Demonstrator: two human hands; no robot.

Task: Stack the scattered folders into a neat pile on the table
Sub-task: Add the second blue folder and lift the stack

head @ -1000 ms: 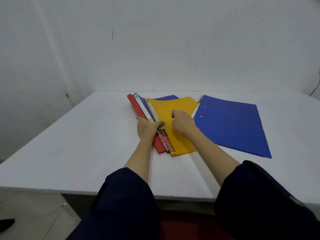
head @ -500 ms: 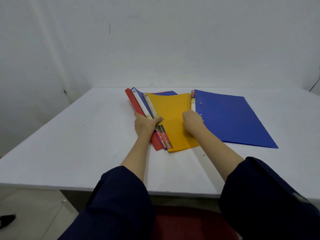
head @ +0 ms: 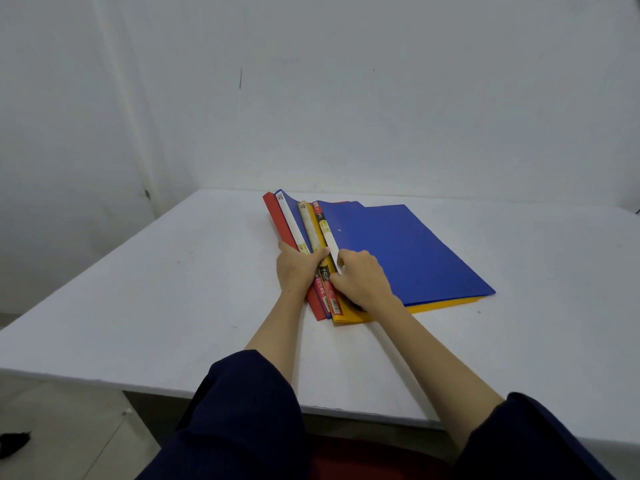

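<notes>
In the middle of the frame the folders [head: 398,251] lie overlapped on the table [head: 156,306], spines fanned. The left hand [head: 298,268] clamps the spines; the right hand [head: 360,275] pinches the top blue spine. Better to push all spines flush together.

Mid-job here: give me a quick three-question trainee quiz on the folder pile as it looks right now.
1. True or false: the top blue folder lies on the yellow folder.
2. Which folder's spine sits farthest left? A red B yellow C blue
3. Fill in: both hands rest on the folders' ____ edges.

Key: 1 true. 2 A, the red folder. 3 spine: left hand, right hand.
</notes>
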